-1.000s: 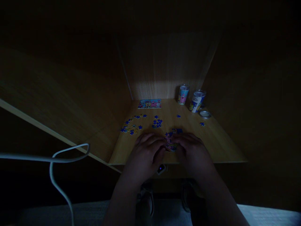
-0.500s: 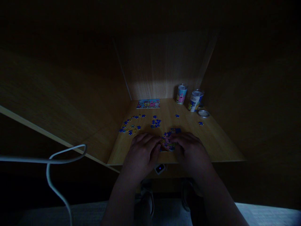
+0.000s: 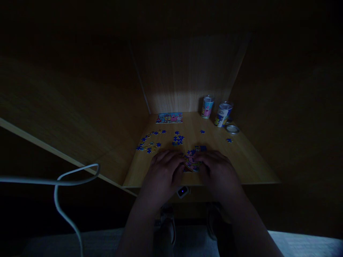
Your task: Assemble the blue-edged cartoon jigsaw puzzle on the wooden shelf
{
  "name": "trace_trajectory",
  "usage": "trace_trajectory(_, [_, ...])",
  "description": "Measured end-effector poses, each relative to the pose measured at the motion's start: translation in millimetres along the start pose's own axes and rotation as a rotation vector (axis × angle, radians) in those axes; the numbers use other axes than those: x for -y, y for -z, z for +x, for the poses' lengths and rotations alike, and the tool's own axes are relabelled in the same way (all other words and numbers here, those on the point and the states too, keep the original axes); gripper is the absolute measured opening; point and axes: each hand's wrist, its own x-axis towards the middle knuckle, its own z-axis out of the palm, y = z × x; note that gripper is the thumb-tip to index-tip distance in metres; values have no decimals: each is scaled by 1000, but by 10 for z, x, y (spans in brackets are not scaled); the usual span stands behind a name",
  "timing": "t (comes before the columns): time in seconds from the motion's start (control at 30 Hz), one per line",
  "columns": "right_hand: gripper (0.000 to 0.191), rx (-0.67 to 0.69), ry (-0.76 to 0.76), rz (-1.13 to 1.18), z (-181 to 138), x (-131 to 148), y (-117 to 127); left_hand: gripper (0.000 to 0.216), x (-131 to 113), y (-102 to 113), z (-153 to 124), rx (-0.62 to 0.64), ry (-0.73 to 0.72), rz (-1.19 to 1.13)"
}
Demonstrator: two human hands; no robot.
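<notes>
A partly joined jigsaw puzzle (image 3: 191,163), pink and blue with cartoon figures, lies near the front edge of the wooden shelf. My left hand (image 3: 165,172) grips its left side, fingers curled and thumb close to the index finger. On the opposite side my right hand (image 3: 219,171) is closed at the puzzle's right edge, its fingertips over the pieces. The part nearest my left hand looks slightly raised. Both palms hide some of the puzzle. Loose blue puzzle pieces (image 3: 178,140) lie just beyond it, and more yellow and blue pieces (image 3: 151,145) spread to the left.
A picture card (image 3: 169,118) rests at the back left. Two printed cans (image 3: 207,107) with clear lids stand at the back right, by a round metal lid (image 3: 232,129). Wooden panels wall in the shelf. A white cable (image 3: 60,210) hangs at the left.
My left hand's fingertips have shifted very slightly at the puzzle's left part, which sits a little lower. My right hand stays in place.
</notes>
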Motion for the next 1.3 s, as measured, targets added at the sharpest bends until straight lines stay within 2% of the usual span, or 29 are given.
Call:
trace_trajectory(0.27, [32, 13, -27, 6, 3, 25, 17, 23, 8, -4, 3, 23, -17, 2])
trace_trajectory(0.73, [30, -8, -15, 6, -1, 0, -11, 13, -13, 15, -6, 38, -9, -17])
trace_trajectory(0.97, [29, -8, -19, 8, -1, 18, 3, 17, -14, -9, -22, 3, 40, -14])
trace_trajectory(1.3, [29, 0, -25, 3, 3, 28, 15, 21, -8, 0, 10, 14, -3, -4])
